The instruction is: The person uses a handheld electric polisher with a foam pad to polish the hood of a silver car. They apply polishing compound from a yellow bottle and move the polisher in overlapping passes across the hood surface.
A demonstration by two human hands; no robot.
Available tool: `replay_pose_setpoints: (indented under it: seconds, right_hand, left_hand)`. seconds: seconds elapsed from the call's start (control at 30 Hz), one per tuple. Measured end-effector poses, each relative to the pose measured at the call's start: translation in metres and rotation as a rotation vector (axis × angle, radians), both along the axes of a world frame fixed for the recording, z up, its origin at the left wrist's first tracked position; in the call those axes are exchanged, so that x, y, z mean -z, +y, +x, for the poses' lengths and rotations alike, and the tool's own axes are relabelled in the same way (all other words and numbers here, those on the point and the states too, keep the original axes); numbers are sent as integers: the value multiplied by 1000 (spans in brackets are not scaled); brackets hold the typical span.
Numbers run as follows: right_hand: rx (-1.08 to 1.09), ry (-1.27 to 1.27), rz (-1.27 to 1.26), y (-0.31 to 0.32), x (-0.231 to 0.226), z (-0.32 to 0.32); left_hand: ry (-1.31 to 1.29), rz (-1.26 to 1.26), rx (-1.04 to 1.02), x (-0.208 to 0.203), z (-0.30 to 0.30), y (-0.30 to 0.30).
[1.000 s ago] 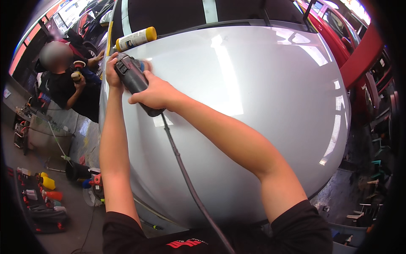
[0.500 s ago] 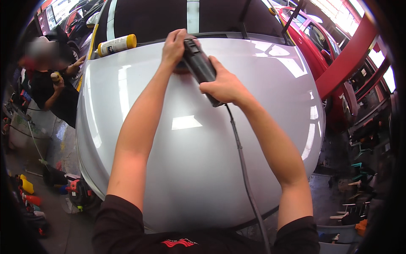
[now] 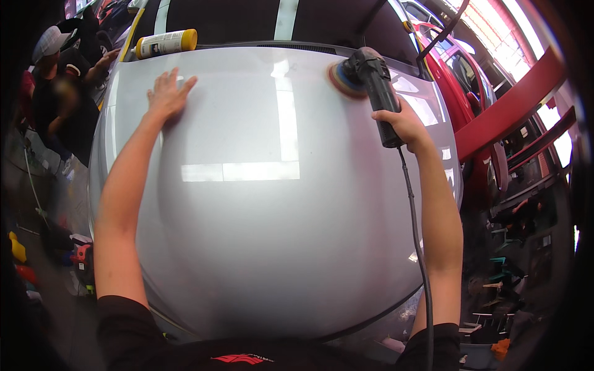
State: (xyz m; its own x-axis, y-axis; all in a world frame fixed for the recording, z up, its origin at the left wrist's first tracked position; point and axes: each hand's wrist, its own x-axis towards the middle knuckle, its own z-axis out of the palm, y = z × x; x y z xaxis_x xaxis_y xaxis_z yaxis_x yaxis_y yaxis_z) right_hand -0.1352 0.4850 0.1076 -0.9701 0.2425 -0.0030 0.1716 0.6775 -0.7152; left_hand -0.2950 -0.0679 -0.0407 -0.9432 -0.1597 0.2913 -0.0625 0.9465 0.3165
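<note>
- Now the right hand (image 3: 403, 122) is wrapped around the grip of a black corded polisher (image 3: 376, 86), whose orange pad (image 3: 344, 80) presses on the far right part of the silver car hood (image 3: 260, 235)
- Left hand (image 3: 166, 94) lies flat on the hood's far left, fingers spread, holding nothing
- A yellow-capped bottle (image 3: 164, 43) lies just beyond the hood edge, near the left hand
- Another person (image 3: 62, 93) stands at the left

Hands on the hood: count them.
1. The left hand lies flat on the hood, far left. The right hand grips the polisher instead, far right.
</note>
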Motion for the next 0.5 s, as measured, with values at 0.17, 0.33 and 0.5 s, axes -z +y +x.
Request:
replay_pose_setpoints:
  seconds: [0.17, 0.33, 0.5]
  right_hand:
    - [119, -54, -8, 2, -18, -30]
    - [194, -59, 0, 31, -10, -67]
    - [205, -81, -22, 44, -8, -86]
  left_hand:
    - [-57, -74, -123, 15, 17, -57]
    - [-67, -100, -129, 23, 16, -54]
    - [-77, -122, -145, 28, 19, -54]
